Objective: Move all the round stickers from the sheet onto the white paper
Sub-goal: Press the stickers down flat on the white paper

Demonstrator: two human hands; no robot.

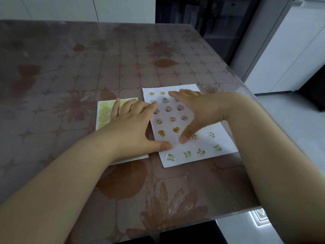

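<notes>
The white paper (pixel 223 143) lies right of centre on the table and carries several round picture stickers (pixel 168 108). To its left lies the sticker sheet (pixel 103 111), showing yellow-green empty circles. My left hand (pixel 133 127) lies flat with straight fingers across the sheet, its thumb tip on the white paper's left part. My right hand (pixel 197 110) is spread flat over the white paper, fingers pointing left and thumb tip pressing down near a sticker. Both hands hide parts of the sheet and the paper.
The table (pixel 70 67) has a brown flower-patterned cover under a clear sheet. Its right edge runs close to the white paper. Beyond it stand white cabinets (pixel 290 50) and a dark glass-fronted unit (pixel 202 23). A dark seat (pixel 190 233) shows at the near edge.
</notes>
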